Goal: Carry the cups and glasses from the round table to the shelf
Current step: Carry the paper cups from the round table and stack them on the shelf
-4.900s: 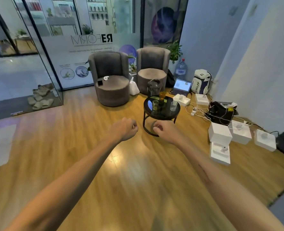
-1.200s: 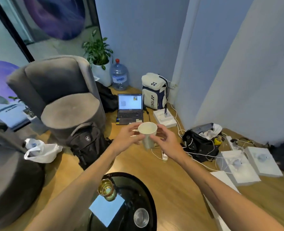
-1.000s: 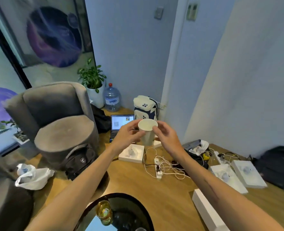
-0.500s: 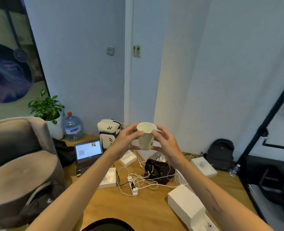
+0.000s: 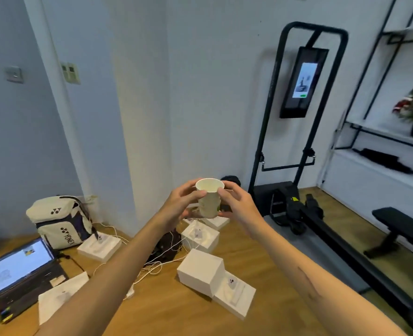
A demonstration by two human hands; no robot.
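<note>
We are noting, at far left on the wooden floor (image 5: 253,241), an open laptop (image 5: 18,267) and a white backpack (image 5: 60,223) standing just beside the wall, with white boxes (image 5: 200,270) and loose cables lying near them. At centre we are observing the left hand (image 5: 178,207) and the right hand (image 5: 239,207) both gripping the paper cup (image 5: 209,200), fingers curled round opposite sides of it, the cup being held upright in the air above the boxes. To the right we are recording a black exercise frame (image 5: 297,117) carrying a lit screen, and at far right the shelf (image 5: 379,134), well apart from the cup.
</note>
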